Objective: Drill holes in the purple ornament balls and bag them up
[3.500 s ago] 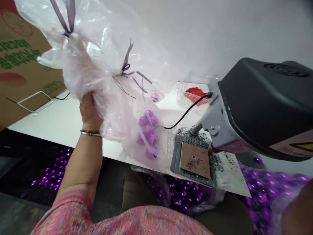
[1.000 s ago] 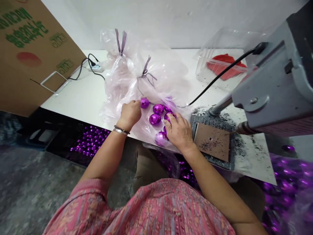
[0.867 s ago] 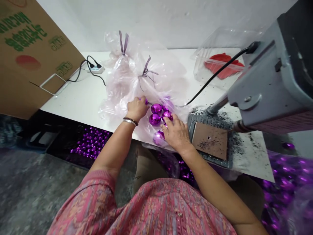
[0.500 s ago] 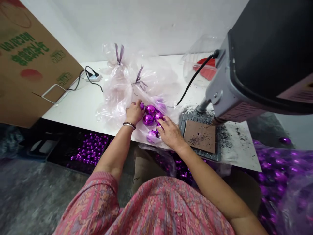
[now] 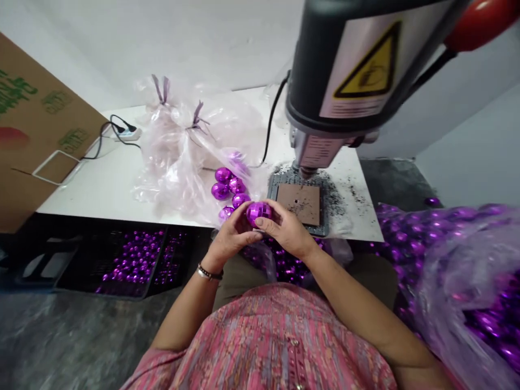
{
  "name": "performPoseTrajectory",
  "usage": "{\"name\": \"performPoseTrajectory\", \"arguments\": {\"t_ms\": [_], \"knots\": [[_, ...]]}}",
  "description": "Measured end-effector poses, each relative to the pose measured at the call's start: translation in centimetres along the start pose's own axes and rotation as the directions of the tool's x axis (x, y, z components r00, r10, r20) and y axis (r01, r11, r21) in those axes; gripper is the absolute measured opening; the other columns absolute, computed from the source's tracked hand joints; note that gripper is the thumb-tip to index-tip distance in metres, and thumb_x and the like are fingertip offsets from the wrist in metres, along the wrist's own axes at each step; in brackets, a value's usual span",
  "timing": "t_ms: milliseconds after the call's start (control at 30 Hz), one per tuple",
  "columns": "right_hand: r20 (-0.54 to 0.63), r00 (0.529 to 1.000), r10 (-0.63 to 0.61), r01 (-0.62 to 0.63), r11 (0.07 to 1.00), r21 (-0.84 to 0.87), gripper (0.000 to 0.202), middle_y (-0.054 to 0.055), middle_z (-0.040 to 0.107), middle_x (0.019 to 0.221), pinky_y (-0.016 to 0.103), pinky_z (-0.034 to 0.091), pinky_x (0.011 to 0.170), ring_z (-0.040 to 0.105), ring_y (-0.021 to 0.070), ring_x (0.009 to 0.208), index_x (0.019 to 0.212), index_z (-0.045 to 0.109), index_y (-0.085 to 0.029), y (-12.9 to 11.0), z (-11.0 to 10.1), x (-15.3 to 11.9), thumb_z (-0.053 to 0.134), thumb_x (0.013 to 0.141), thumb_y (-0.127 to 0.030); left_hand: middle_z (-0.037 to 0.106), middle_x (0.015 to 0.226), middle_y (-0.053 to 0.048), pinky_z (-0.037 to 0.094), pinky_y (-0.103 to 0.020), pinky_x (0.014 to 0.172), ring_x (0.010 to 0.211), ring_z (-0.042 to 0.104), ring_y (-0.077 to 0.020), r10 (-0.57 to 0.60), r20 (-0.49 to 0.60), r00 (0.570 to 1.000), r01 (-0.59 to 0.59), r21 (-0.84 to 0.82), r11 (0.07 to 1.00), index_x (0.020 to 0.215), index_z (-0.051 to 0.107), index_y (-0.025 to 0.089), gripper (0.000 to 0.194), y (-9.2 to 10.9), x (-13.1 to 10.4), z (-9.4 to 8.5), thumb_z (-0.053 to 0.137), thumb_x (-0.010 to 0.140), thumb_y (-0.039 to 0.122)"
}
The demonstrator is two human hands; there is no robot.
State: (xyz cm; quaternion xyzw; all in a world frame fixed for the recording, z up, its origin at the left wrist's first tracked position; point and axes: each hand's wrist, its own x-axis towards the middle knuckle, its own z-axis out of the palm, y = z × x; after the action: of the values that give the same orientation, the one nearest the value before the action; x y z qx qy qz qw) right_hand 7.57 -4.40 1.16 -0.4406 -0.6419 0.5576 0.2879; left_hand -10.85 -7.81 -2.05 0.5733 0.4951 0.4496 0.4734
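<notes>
A shiny purple faceted ball (image 5: 259,213) is held between both hands near the front edge of the white table (image 5: 101,181). My right hand (image 5: 289,228) grips it with thumb and fingers. My left hand (image 5: 232,236) curls round its left side, thumb under it. Several more purple balls (image 5: 220,190) lie just left of and beyond my hands, beside clear plastic bags (image 5: 174,157) tied with purple ribbon. To the right is a drill press (image 5: 341,81) above a brown board (image 5: 299,201) with a small hole, on a grey base.
Dark shavings (image 5: 345,189) lie around the press base. A cardboard box (image 5: 44,141) and a power strip (image 5: 125,134) are at the left. Below the table is a black crate of small purple pieces (image 5: 136,257); a large plastic bag of purple balls (image 5: 439,244) fills the right.
Both hands have left the group of balls and come together around one ball, nearer my body. The view has turned right, so the press and its warning label show more.
</notes>
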Motion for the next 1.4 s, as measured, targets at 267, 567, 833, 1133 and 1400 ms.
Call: {"name": "performPoseTrajectory", "arguments": {"t_ms": [267,567,833,1133,1400], "knots": [[-0.086,0.982,0.169,-0.155,0.976,0.151,0.079,0.009,0.066,0.125,0.016,0.054,0.076,0.067,0.0073,0.09,0.151,0.043,-0.02,2.2,-3.4,-4.8,0.055,0.087,-0.066,0.073,0.108,-0.006,0.055,-0.03,0.086,0.093,0.066,-0.0188,-0.13,-0.064,0.989,0.122,-0.117,0.986,0.121,0.069,0.019,0.058,0.9,2.3,5.3,0.083,0.074,0.05],[-0.344,0.861,0.375,-0.325,0.925,0.195,0.065,0.008,0.07,0.094,0.015,0.047,0.063,0.058,0.0048,0.07,0.113,0.07,-0.014,8.9,-10.4,-11.8,0.057,0.079,-0.069,0.072,0.094,-0.002,0.048,-0.025,0.072,0.077,0.058,-0.0132,-0.212,-0.006,0.977,0.211,0.119,0.97,0.116,0.072,0.016,0.052,1.8,9.0,6.5,0.079,0.075,0.047],[-0.415,0.761,0.499,-0.416,0.866,0.278,0.075,0.011,0.069,0.094,0.017,0.043,0.058,0.058,0.0068,0.069,0.112,0.069,-0.012,13.9,-9.8,-15.2,0.053,0.075,-0.076,0.076,0.109,-0.005,0.052,-0.035,0.097,0.099,0.066,-0.022,-0.152,-0.039,0.988,0.153,0.44,0.885,0.131,0.067,0.017,0.06,2.6,9.2,6.9,0.078,0.077,0.041],[-0.387,0.78,0.492,-0.424,0.87,0.251,0.068,0.01,0.07,0.093,0.018,0.043,0.058,0.057,0.007,0.067,0.109,0.071,-0.013,12.7,-9.3,-15.4,0.056,0.077,-0.071,0.067,0.125,-0.011,0.05,-0.042,0.11,0.117,0.063,-0.0282,-0.02,0.025,0.999,0.0,0.624,0.781,0.126,0.068,0.016,0.061,2.6,10.3,8.4,0.086,0.069,0.028],[-0.496,0.809,0.316,-0.291,0.948,0.128,0.066,0.006,0.064,0.077,0.018,0.046,0.059,0.055,0.0064,0.063,0.1,0.072,-0.013,9.0,-12.4,-13.8,0.059,0.077,-0.073,0.072,0.122,-0.01,0.051,-0.042,0.105,0.113,0.067,-0.0268,-0.066,0.012,0.998,0.05,0.526,0.849,0.13,0.065,0.015,0.061,2.0,9.9,8.8,0.083,0.073,0.025]]}}
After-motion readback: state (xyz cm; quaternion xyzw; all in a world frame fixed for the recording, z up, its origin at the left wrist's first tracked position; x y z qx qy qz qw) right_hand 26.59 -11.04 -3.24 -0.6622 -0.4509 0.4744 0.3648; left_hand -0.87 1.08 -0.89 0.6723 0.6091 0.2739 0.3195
